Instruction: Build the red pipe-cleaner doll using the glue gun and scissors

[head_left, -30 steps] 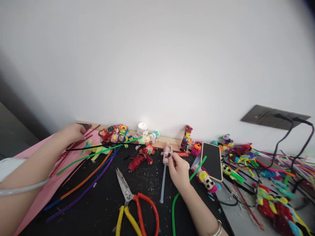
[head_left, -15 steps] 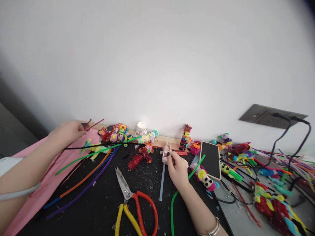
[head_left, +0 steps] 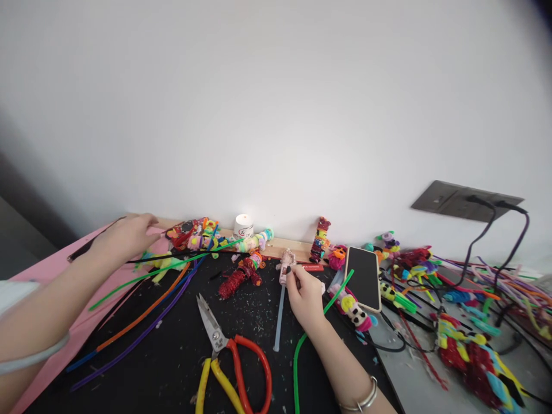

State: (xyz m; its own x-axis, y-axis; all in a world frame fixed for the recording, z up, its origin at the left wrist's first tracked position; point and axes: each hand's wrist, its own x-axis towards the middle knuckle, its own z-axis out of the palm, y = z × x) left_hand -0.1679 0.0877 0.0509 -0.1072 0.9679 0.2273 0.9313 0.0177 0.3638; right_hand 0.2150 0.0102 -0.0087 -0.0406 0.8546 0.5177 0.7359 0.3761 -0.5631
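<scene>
My left hand is over the pink cloth at the back left. Its fingers are stretched out and apart, just left of a dark red tinsel figure. My right hand has its fingers pinched beside a small pale pink figure. A dark spot shows at the fingertips; what they hold, if anything, I cannot make out. Below that figure lies a translucent glue stick. Scissors with red and yellow handles lie open on the black mat. A red tinsel figure lies behind them.
Green, orange and purple pipe cleaners cross the mat. A white paper roll stands by the wall. A phone lies at right. Several fuzzy figures and cables lie farther right, under a wall socket.
The dark red pipe cleaners at my left hand are out of sight; its fingers have spread. My right hand stays by the pale pink figure. The whole view has shifted slightly.
</scene>
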